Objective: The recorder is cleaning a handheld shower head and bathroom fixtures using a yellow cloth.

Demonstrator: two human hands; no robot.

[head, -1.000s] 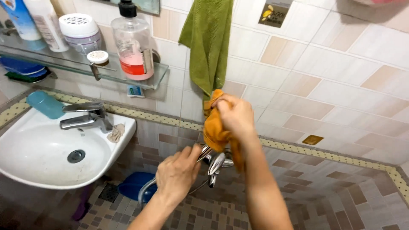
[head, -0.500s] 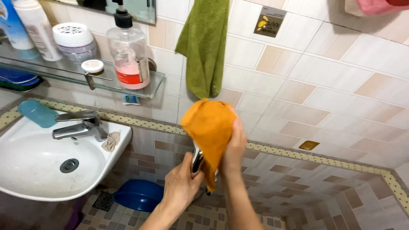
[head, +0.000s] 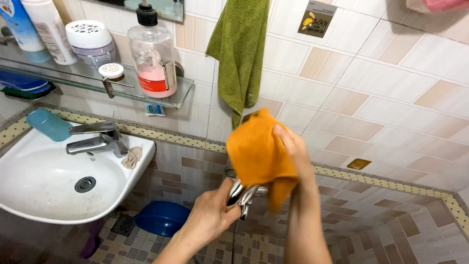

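R hand [head: 293,146] gripping orange cloth [head: 256,154], draped over chrome tap [head: 244,193] on wall. L hand [head: 212,212] closed on tap from below. Sink [head: 29,181] well left.

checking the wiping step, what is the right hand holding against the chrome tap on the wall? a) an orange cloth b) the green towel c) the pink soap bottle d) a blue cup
a: the right hand presses an orange cloth over the chrome tap, while the green towel hangs untouched above.
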